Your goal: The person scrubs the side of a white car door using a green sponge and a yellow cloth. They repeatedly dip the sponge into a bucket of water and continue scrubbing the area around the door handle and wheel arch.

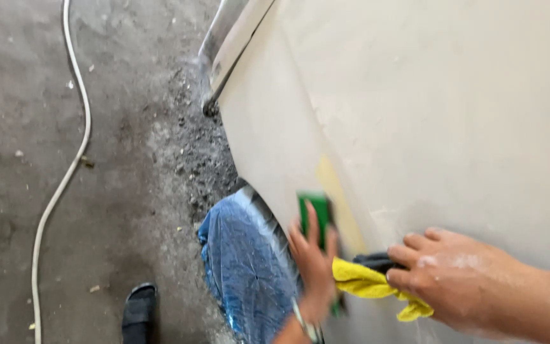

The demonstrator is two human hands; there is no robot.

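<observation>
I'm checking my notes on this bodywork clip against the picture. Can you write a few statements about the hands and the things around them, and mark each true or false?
1. The left hand presses a green rectangular sanding block against the pale, dusty car body panel. True.
2. The right hand holds a red sponge. False: it grips a crumpled yellow cloth, with a dark piece beside it.
3. The wheel below the panel is wrapped in blue plastic film. True.
4. A white hose lies coiled on top of the panel. False: it runs along the grey concrete floor at the left.
5. A black sandal shows at the bottom edge. True.
</observation>
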